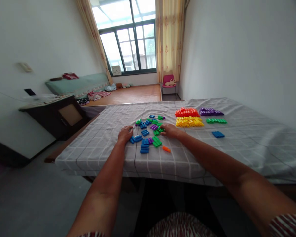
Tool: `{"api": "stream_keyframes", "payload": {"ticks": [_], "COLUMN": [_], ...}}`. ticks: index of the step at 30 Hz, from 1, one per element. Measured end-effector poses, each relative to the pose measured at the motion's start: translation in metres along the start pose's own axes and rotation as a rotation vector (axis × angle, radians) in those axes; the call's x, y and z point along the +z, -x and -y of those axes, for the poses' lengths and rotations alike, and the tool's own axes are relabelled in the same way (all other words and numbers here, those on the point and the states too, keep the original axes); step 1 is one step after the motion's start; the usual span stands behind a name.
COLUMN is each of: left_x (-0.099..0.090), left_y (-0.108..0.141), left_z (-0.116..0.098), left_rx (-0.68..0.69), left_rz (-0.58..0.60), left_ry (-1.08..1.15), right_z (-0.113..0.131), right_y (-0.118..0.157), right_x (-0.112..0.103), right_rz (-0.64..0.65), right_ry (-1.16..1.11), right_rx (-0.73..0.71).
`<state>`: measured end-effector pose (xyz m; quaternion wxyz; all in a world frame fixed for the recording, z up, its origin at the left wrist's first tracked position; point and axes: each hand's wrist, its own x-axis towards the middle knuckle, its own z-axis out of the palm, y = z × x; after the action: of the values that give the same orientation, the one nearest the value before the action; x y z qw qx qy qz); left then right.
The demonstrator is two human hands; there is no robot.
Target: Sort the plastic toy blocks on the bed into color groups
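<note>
A loose heap of small shiny plastic tubes in blue, green and purple lies on the cloth between my hands. At its left edge rests my left hand (125, 134), fingers loosely bent and slightly apart, beside some blue tubes (138, 138); nothing shows in it. My right hand (169, 130) reaches in from the right, its fingertips closed on green tubes (158, 131) at the heap's right side. Purple tubes (154, 127) lie between the hands. Nearer to me are more green tubes (157, 142) and a single orange tube (166, 149).
Right of the heap stand sorted piles: red tubes (187, 112), yellow tubes (189, 121), purple tubes (211, 112), a green row (216, 121) and a few blue tubes (218, 134). A grey checked cloth (101, 144) covers the table. Beyond are a bed (138, 92) and a pink chair (168, 80).
</note>
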<state>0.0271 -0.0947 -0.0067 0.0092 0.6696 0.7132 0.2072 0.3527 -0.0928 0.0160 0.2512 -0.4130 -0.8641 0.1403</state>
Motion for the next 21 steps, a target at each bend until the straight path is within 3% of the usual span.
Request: {"api": "stream_keyframes", "payload": {"ticks": [4, 8, 11, 14, 18, 21], "left_x": [0.001, 0.003, 0.002, 0.002, 0.003, 0.004], "left_y": [-0.003, -0.008, -0.01, -0.012, -0.014, -0.015], "left_z": [0.003, 0.007, 0.007, 0.006, 0.009, 0.012], "left_rx": [0.003, 0.024, 0.019, 0.005, -0.004, 0.003], "left_rz": [0.003, 0.016, 0.018, 0.015, 0.013, 0.014], "left_ry": [-0.002, -0.02, -0.043, -0.065, -0.081, -0.088], "right_z": [-0.022, -0.08, -0.141, -0.201, -0.253, -0.268], "right_y": [0.006, 0.026, 0.06, 0.105, 0.15, 0.16], "right_x": [-0.022, -0.081, -0.132, -0.166, -0.171, -0.162], "right_rz": [0.022, -0.106, -0.37, -0.576, -0.527, -0.445], "right_ry": [-0.027, -0.05, 0.012, 0.227, 0.39, 0.438], "right_rx": [0.015, 0.125, 0.394, 0.701, 0.961, 1.009]}}
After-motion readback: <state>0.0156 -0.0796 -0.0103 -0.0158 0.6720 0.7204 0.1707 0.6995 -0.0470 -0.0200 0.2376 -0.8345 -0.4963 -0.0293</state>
